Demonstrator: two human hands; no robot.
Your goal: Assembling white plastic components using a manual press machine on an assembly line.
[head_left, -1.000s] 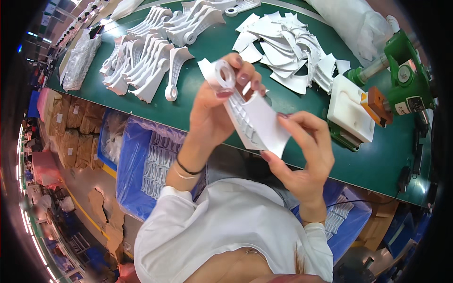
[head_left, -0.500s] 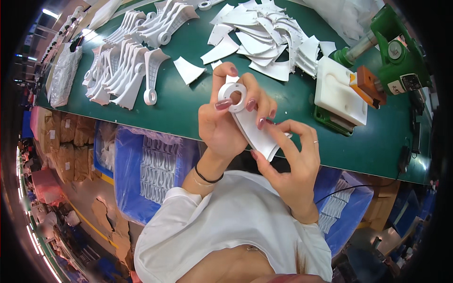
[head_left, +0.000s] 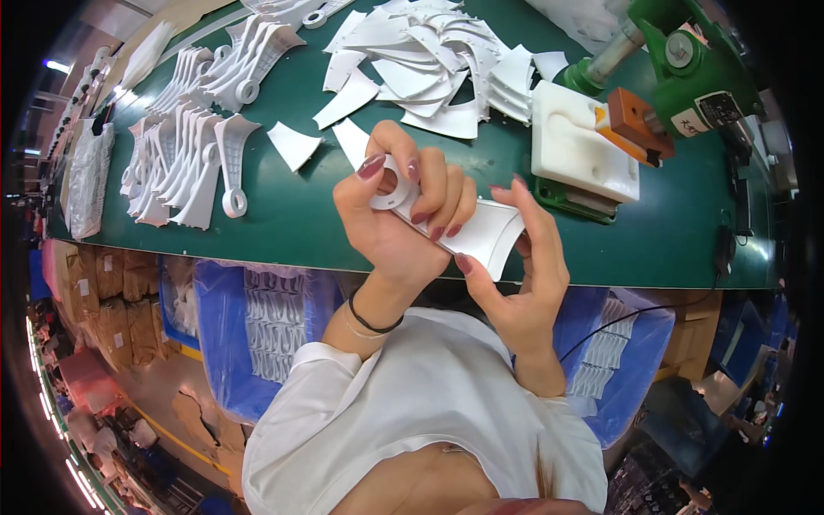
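Note:
A white plastic part (head_left: 491, 233), with a ring at one end and a flared, curved panel at the other, is held above the table's front edge. My left hand (head_left: 403, 219) is closed round its ring end, the thumb beside the hole and the fingers folded over the narrow section. My right hand (head_left: 534, 287) grips the flared end, thumb at the lower corner and fingertips at the upper edge. Just beyond my left hand, a loose white curved panel (head_left: 350, 142) lies on the green table (head_left: 283, 202), with another white panel (head_left: 293, 146) to its left.
Ringed white parts (head_left: 176, 167) stand in rows at the left; curved panels (head_left: 421, 64) are heaped at the back. A green press (head_left: 687, 73) with a white block (head_left: 571, 142) occupies the right. Lined blue crates (head_left: 225, 343) with white parts flank me below the table.
The part has tilted so its flared end points more to the right. My right fingers have moved off its face to the flared end's edges. The whole view has shifted slightly.

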